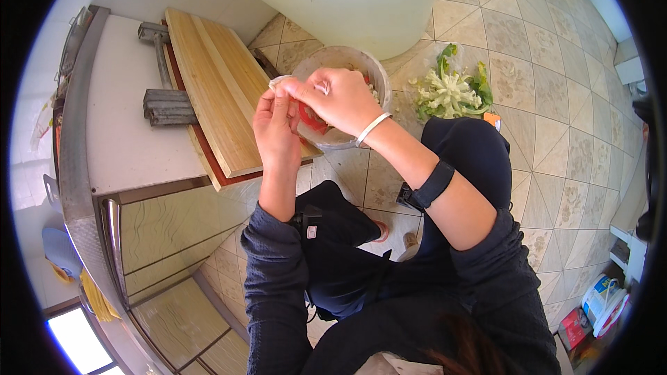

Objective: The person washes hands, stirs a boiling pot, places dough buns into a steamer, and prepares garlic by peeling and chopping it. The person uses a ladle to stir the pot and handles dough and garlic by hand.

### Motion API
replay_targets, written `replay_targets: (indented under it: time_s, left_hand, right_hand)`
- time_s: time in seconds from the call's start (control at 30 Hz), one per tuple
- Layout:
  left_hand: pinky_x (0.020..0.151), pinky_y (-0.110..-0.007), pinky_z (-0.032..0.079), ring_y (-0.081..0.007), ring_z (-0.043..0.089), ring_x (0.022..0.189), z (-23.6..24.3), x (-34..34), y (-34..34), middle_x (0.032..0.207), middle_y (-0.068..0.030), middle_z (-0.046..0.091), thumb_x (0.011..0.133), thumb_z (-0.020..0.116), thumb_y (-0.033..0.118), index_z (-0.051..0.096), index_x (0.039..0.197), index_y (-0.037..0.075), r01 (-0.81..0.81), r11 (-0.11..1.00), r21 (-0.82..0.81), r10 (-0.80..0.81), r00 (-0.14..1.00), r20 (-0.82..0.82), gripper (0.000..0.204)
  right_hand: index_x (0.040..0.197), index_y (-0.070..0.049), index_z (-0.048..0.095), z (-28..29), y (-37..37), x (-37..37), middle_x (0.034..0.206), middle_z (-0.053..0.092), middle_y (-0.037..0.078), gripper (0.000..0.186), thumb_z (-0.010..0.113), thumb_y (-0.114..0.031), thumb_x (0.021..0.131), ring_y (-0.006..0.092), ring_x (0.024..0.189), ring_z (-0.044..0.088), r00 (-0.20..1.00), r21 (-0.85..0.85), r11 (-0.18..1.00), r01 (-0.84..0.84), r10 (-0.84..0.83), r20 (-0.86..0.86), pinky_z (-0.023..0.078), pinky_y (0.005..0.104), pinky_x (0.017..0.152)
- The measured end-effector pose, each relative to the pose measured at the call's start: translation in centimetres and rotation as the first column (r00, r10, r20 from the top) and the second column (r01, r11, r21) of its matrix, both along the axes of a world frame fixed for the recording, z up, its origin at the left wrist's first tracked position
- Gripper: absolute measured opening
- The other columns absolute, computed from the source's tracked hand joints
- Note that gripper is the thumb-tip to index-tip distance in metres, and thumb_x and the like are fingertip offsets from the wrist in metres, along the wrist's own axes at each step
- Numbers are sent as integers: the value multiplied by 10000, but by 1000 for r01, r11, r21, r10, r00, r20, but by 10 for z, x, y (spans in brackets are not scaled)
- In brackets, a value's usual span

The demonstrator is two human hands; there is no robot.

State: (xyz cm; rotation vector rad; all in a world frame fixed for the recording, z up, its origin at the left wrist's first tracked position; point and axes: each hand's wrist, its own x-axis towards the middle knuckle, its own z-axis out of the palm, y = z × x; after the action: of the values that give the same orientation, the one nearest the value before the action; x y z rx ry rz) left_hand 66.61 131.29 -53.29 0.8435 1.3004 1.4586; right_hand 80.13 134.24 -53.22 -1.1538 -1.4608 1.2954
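My left hand (275,128) and my right hand (346,101) meet above a round bucket, their fingertips pinched together. Between them is a small whitish piece (279,81), possibly a garlic clove; the fingers hide most of it. A bit of white also shows by the curled fingers of my right hand, too small to name. The pale bucket (381,73) stands on the floor below, with something red and light scraps in it, partly covered by my hands. Right of it, a trimmed cauliflower (448,94) with green leaves lies on a clear plastic bag.
At the left stands a counter (114,132) with wooden boards (215,83) jutting past its edge and a grey metal stand. A large whitish tub (347,0) rises beyond the bucket. Tiled floor (517,76) spreads to the right, with a small white pail (601,298) at lower right.
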Motion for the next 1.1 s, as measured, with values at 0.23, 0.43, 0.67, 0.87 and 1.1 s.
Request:
replay_targets:
  time_s: [0.23, 0.43, 0.67, 0.87, 1.1]
  left_hand:
    - [497, -192, 311, -37, 412, 602, 7, 4, -3, 723, 24, 520, 994, 463, 300, 607, 973, 13, 77, 997, 32, -65, 962, -264, 321]
    - [544, -268, 432, -101, 527, 590, -4, 7, 0, 633, -47, 579, 1010, 396, 355, 609, 815, -33, -9, 1000, 16, 18, 752, -659, 484]
    - [491, -199, 296, -64, 376, 557, -5, 4, 1, 689, 11, 493, 1022, 338, 357, 543, 866, 49, 49, 995, -85, -60, 990, -131, 402]
    - [491, -208, 285, -89, 340, 573, 2, -3, 3, 835, -40, 529, 1023, 340, 354, 519, 945, 57, 172, 985, 1, -157, 898, 410, 355]
    - [491, -185, 298, -58, 360, 585, 2, -4, 6, 876, -33, 549, 999, 445, 291, 534, 1025, 58, 176, 983, -46, -151, 932, 329, 251]
  right_hand:
    - [779, 33, 587, -9, 3, -1, 773, 614, 201, 292, 548, -236, 887, 372, 736, 616, 979, 427, 902, -67, -24, 203, 495, 435, 669]
    - [793, 25, 537, -22, 3, -4, 781, 569, 193, 233, 510, -169, 920, 372, 754, 576, 965, 464, 877, -122, -4, 261, 463, 435, 657]
    - [825, -16, 621, -14, 6, -3, 655, 577, 114, 260, 531, -231, 938, 214, 594, 563, 983, 159, 979, -125, 144, -111, 458, 322, 582]
    - [925, -23, 675, -12, 15, 0, 705, 650, 156, 202, 654, -204, 839, 260, 602, 627, 986, 119, 986, 119, -103, -131, 499, 359, 629]
    - [934, -27, 682, -24, 22, -7, 775, 675, 158, 237, 649, -239, 832, 282, 662, 627, 981, 100, 981, 169, -158, -111, 486, 363, 643]
